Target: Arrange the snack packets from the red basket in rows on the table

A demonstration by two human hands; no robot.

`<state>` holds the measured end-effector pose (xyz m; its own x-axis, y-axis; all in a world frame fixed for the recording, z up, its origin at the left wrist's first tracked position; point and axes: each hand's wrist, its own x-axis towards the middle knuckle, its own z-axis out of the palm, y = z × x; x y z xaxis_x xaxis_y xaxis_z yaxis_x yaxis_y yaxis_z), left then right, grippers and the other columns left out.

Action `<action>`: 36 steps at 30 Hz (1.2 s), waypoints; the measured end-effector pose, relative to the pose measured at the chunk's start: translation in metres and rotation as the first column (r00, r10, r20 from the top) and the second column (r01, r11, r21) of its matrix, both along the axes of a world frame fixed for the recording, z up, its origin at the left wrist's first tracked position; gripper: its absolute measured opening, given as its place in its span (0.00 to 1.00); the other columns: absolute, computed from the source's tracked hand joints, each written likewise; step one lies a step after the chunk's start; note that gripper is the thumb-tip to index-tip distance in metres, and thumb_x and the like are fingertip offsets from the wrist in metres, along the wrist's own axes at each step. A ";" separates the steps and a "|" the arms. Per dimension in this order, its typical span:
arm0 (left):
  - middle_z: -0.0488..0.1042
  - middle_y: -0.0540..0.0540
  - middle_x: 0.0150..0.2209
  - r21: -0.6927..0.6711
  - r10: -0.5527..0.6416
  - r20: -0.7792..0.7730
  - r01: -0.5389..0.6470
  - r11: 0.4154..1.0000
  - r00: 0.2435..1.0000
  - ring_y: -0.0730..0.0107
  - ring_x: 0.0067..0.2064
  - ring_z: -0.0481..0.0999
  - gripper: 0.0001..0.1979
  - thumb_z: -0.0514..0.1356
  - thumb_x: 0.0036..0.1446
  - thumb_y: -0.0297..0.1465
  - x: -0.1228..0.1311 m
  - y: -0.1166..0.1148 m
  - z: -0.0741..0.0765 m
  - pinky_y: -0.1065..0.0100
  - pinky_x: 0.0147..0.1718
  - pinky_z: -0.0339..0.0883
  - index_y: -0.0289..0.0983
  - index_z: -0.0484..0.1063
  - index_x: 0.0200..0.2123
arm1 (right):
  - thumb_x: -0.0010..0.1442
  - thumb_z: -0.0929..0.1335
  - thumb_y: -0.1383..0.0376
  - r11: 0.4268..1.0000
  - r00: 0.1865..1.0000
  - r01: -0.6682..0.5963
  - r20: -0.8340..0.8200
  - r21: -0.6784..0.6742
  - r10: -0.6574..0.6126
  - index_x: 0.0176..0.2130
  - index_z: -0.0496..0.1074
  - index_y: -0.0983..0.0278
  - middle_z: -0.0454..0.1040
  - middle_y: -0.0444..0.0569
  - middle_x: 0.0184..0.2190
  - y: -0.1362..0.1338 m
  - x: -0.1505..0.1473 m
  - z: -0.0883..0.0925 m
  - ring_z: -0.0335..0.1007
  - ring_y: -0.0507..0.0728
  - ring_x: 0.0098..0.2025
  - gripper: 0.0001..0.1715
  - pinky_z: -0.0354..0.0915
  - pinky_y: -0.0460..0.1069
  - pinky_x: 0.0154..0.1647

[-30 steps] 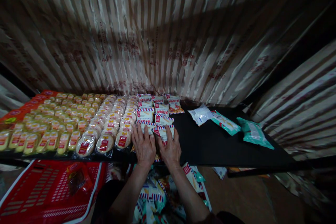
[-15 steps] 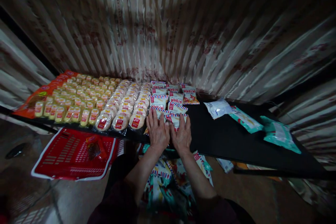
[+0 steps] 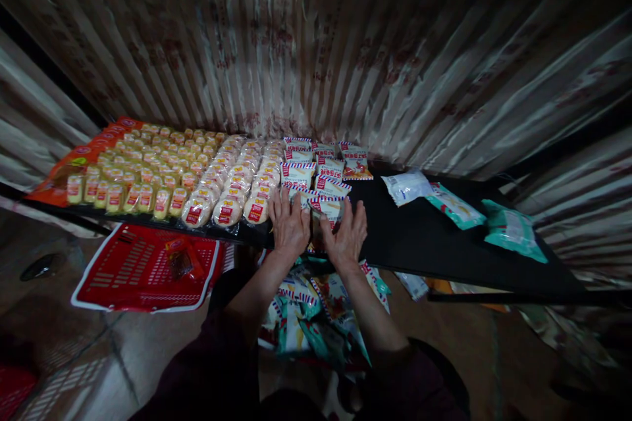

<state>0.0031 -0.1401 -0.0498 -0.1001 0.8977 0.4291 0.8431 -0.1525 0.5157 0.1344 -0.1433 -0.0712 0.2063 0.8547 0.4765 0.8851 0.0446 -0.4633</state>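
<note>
My left hand (image 3: 289,226) lies flat, fingers stretched, on the front striped snack packets (image 3: 316,192) at the near edge of the black shelf (image 3: 424,243). My right hand (image 3: 348,237) is beside it with fingers spread, raised slightly off the packet (image 3: 330,208) under it. Rows of round bread packs (image 3: 232,191) lie directly left of my left hand. More striped packets run back toward the curtain.
Small yellow cake packs (image 3: 133,177) fill the shelf's left part. A white packet (image 3: 407,187) and two teal packets (image 3: 511,231) lie on the right. A red basket (image 3: 133,270) sits on the floor at left. Loose snack bags (image 3: 316,316) are piled below the shelf.
The camera has shifted, so the shelf sits higher in view. My right hand has lifted off the packets and spread its fingers; my left hand stays pressed on them.
</note>
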 end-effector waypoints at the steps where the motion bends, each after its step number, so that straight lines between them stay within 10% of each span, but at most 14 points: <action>1: 0.53 0.35 0.66 -0.001 0.001 0.000 -0.001 1.000 1.000 0.51 0.69 0.40 0.23 0.45 0.65 0.35 -0.002 -0.001 0.000 0.44 0.63 0.43 0.33 0.62 0.59 | 0.61 0.58 0.46 1.000 1.000 0.003 0.010 0.015 -0.003 0.65 0.50 0.63 0.46 0.62 0.66 -0.002 0.000 0.000 0.43 0.71 0.66 0.40 0.52 0.68 0.58; 22: 0.65 0.33 0.58 0.034 0.083 0.145 -0.089 0.995 0.986 0.55 0.66 0.53 0.25 0.40 0.66 0.37 -0.078 -0.050 -0.018 0.47 0.64 0.45 0.29 0.70 0.50 | 0.61 0.62 0.53 0.966 0.962 -0.258 0.099 0.031 0.254 0.62 0.56 0.61 0.44 0.59 0.67 -0.090 -0.028 0.001 0.40 0.68 0.68 0.34 0.49 0.67 0.61; 31: 0.67 0.31 0.56 -0.068 0.074 0.202 -0.062 0.996 0.977 0.56 0.62 0.61 0.25 0.40 0.66 0.37 -0.112 -0.082 -0.016 0.54 0.62 0.51 0.29 0.72 0.44 | 0.59 0.65 0.58 0.798 0.778 -0.584 0.175 -0.152 0.603 0.55 0.68 0.60 0.55 0.53 0.65 -0.145 -0.069 -0.020 0.38 0.66 0.68 0.25 0.46 0.66 0.63; 36: 0.71 0.35 0.52 -0.143 0.069 0.241 -0.035 0.989 0.968 0.57 0.61 0.63 0.22 0.42 0.66 0.36 -0.122 -0.088 -0.024 0.55 0.61 0.54 0.32 0.73 0.41 | 0.57 0.67 0.53 0.720 0.701 -0.626 0.186 -0.300 0.688 0.62 0.59 0.61 0.49 0.57 0.67 -0.163 -0.080 -0.032 0.35 0.67 0.69 0.37 0.44 0.67 0.63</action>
<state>-0.1191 -0.2277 -0.0734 -0.2351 0.9366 0.2597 0.6933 -0.0256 0.7202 0.0544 -0.3064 -0.1028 -0.5528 0.8016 0.2279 0.7504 0.5977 -0.2821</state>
